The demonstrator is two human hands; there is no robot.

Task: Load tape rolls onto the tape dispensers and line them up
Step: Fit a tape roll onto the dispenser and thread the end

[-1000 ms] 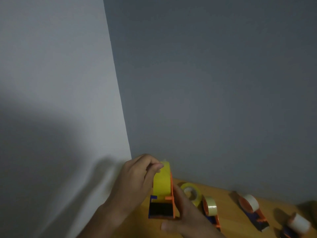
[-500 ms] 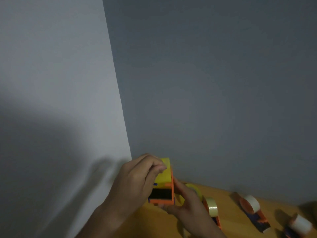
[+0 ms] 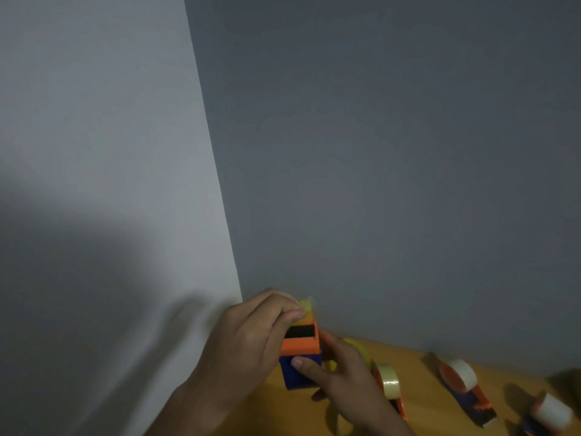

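Grey walls meet above a wooden table [image 3: 418,366]. Left hand [image 3: 248,338] and right hand [image 3: 342,376] grip the orange-and-blue dispenser [image 3: 300,357] at six o'clock; it has tipped forward, its yellow roll [image 3: 306,306] now mostly hidden, seemingly seated.

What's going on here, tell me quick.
A person holds an orange and blue tape dispenser with both hands. The left hand pinches the yellow tape at its top; the right hand steadies the blue end. Three loaded dispensers sit to the right on the wooden table.
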